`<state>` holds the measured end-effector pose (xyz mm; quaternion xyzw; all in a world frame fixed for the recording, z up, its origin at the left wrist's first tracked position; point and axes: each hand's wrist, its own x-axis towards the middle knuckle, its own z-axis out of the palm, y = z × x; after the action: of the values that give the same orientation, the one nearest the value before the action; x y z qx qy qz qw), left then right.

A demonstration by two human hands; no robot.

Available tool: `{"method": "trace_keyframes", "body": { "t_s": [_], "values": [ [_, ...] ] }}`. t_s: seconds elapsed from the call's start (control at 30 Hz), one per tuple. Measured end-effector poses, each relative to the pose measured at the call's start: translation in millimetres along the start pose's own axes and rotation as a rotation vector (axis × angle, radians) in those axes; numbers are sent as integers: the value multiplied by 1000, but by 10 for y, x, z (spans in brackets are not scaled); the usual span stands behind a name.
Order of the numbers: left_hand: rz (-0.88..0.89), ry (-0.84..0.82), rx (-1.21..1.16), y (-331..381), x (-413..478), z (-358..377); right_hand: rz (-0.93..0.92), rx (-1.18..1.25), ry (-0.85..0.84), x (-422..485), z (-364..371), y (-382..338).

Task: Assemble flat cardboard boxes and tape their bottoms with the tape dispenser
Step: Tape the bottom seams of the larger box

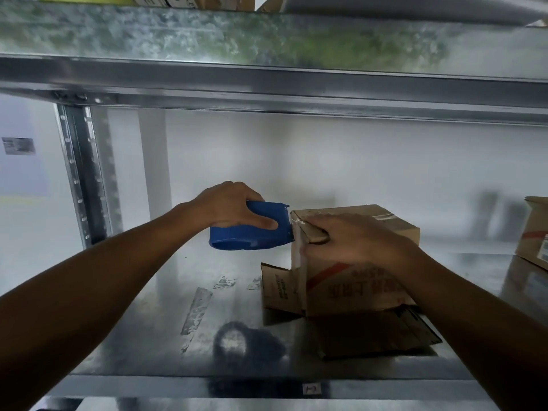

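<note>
Item 1: tape dispenser (249,235), blue plastic, no brand legible. We record the left hand (234,207) clamped round its body, the toothed end touching the box's upper left corner.

Item 2: cardboard box (355,280), standing on the metal shelf (178,292), its lower flaps splayed. It has a red stripe and red characters on the near face, inverted and too blurred for us to read. Dark print on the left flap is also illegible. The right hand (353,240) lies over the top corner, its fingers laid on the card, pressing.

Item 3: flattened cardboard (376,333) beneath the box.

Item 4: second box (533,229), at the right edge, with a red band and white label, both unreadable.

Item 5: small tag (312,389) on the shelf lip, its mark unclear.
</note>
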<state>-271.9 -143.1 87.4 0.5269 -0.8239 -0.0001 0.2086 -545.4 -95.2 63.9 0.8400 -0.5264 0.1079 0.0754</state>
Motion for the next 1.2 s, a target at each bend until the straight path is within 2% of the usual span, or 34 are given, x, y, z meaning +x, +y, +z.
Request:
{"method": "trace_keyframes", "body": {
  "t_s": [0.33, 0.57, 0.73, 0.87, 0.93, 1.0, 1.2],
  "values": [
    [-7, 4, 196, 147, -51, -152, -11, -41, 38, 45, 12, -133],
    [-71, 2, 210, 98, -173, -152, -12, -111, 105, 91, 18, -323],
    [-99, 43, 346, 132, -250, -190, -29, -211, 109, 140, 3, -493],
    [-91, -26, 627, -22, -457, -116, -23, -214, 80, 142, -42, -521],
    [-148, -15, 509, -271, -618, 51, -37, -151, 43, 91, -28, -417],
    [-193, 111, 350, -443, -719, 80, -60, -84, 37, 36, -23, -297],
    [-123, 229, 285, -295, -657, 47, -10, 53, -97, 18, -109, -127]
  ]
}}
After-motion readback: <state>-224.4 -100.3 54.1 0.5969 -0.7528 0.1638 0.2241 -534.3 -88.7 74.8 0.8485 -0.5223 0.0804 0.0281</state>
